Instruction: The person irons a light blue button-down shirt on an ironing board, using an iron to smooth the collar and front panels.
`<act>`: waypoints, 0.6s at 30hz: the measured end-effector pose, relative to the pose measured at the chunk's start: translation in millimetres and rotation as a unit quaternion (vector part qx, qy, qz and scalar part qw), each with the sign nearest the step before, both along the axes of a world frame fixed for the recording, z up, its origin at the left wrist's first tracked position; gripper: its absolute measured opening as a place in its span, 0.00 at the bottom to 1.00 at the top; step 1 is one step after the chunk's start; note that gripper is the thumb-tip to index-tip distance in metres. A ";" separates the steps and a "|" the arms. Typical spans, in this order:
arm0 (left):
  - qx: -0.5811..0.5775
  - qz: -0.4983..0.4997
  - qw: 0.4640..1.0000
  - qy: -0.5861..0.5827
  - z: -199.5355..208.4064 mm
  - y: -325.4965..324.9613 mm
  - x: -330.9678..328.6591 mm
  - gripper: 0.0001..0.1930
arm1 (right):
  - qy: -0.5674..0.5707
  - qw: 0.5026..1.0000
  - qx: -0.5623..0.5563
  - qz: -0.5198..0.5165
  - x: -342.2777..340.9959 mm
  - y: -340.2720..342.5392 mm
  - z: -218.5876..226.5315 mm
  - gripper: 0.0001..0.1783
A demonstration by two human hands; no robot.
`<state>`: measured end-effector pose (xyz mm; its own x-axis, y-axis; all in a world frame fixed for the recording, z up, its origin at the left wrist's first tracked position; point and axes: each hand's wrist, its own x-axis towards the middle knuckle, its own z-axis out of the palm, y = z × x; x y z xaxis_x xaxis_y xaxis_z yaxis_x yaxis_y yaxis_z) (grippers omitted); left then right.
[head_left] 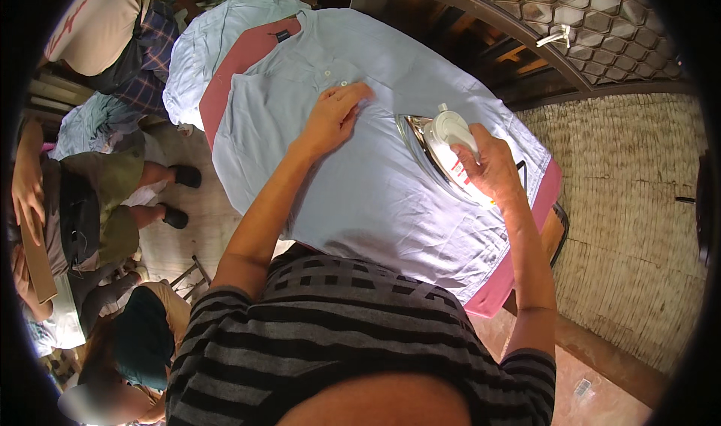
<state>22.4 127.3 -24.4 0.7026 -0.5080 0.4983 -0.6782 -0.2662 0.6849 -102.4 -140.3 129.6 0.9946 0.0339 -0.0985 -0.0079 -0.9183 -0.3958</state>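
Observation:
A light blue shirt (pixel 323 178) lies spread over a board with a dark pink cover (pixel 255 49). Its collar end points away from me, and small pale buttons show near its upper middle. My right hand (pixel 492 167) is wrapped around the handle of a white clothes iron (pixel 451 137). The iron's metal soleplate rests on the shirt's right side, its tip pointing up and left. Just below the buttons, my left hand (pixel 336 119) lies on the fabric with fingers stretched out to the right, the fingertips slightly blurred. Creases run through the cloth near the iron.
More light blue garments (pixel 199 58) are heaped beyond the board's far left edge. Several people are on the left, one holding a flat brown strip (pixel 36 257). A dark wooden frame (pixel 481 28) borders the far right, beside a woven straw-like panel (pixel 623 223).

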 end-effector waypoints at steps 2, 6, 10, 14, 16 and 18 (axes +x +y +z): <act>0.010 -0.045 0.998 -0.034 2.5 6.5 3.5 0.16 | -0.038 0.999 0.004 0.039 2.3 -15.7 -5.1 0.18; 0.011 -0.035 0.999 -0.040 14.8 -1.4 -3.8 0.07 | -0.052 0.996 0.035 0.059 -0.1 -39.3 -11.3 0.18; 0.026 -0.024 0.999 -0.019 14.4 -1.2 -7.7 0.07 | -0.014 0.996 0.071 0.042 -2.9 -31.4 -0.8 0.16; 0.056 -0.016 0.998 -0.010 15.4 -9.3 -12.4 0.07 | -0.020 0.995 0.092 0.036 -12.7 -42.7 -4.0 0.16; 0.074 0.014 0.994 -0.074 16.4 -16.3 -18.5 0.07 | -0.018 0.995 0.089 0.029 -14.3 -43.4 -4.5 0.16; 0.103 0.043 0.988 -0.111 17.6 -21.7 -25.3 0.08 | -0.012 0.996 0.080 0.023 -13.1 -39.4 -3.0 0.16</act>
